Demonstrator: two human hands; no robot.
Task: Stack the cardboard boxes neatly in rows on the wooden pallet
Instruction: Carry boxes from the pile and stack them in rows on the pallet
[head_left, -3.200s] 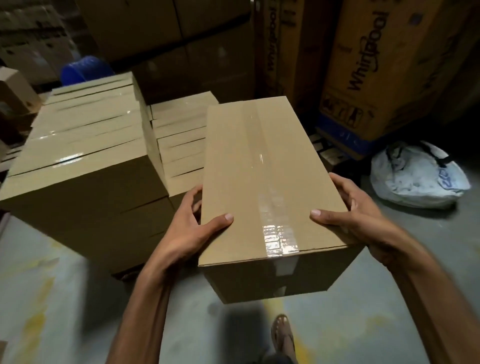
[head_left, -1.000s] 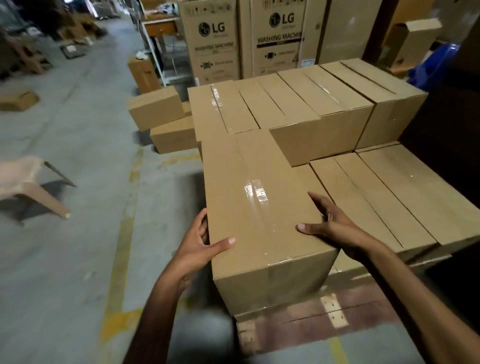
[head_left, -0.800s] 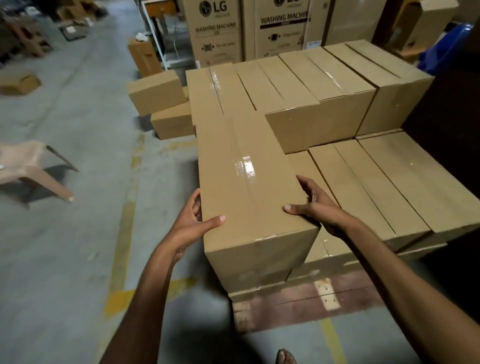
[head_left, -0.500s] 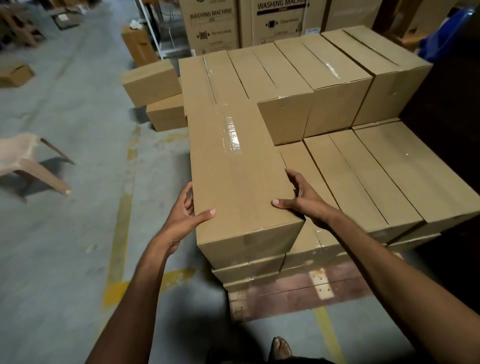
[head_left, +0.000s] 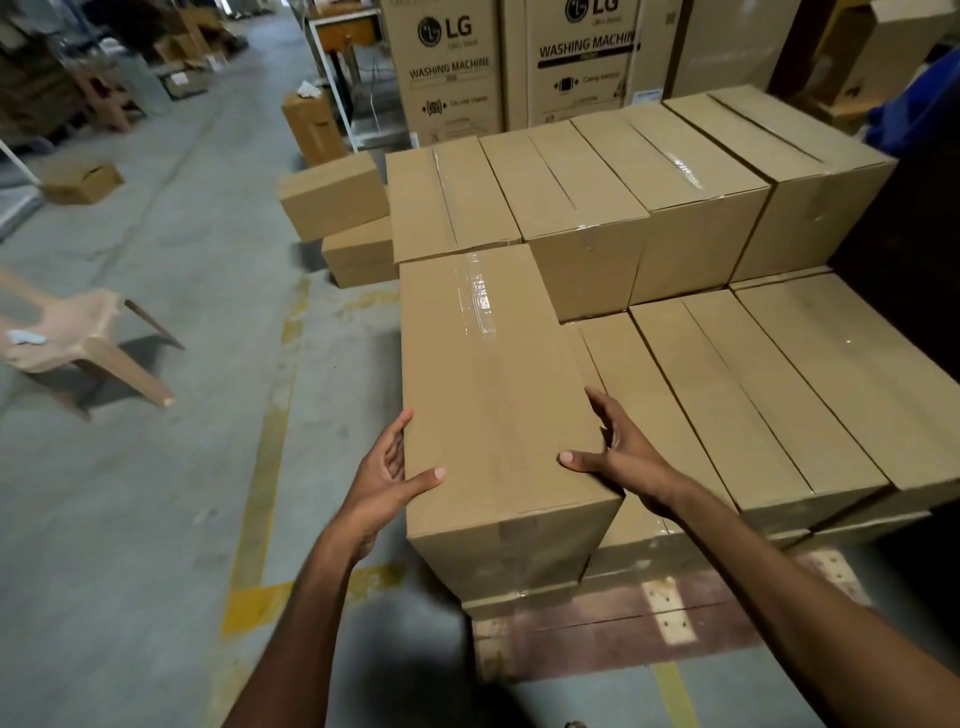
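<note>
The left hand (head_left: 387, 483) lays its thumb on top and its fingers down the left side. The right hand (head_left: 618, 457) does the same on the right side, so both grip the long brown box (head_left: 493, 384). The box is smooth cardboard with shiny tape down its middle. It lies on top of the low row (head_left: 779, 389) of boxes, at the left front corner of the wooden pallet (head_left: 623, 618) — rough, reddish boards. Half a second ago its far end covered the edge of the tall row (head_left: 623, 197) — now it stops just in front.
</note>
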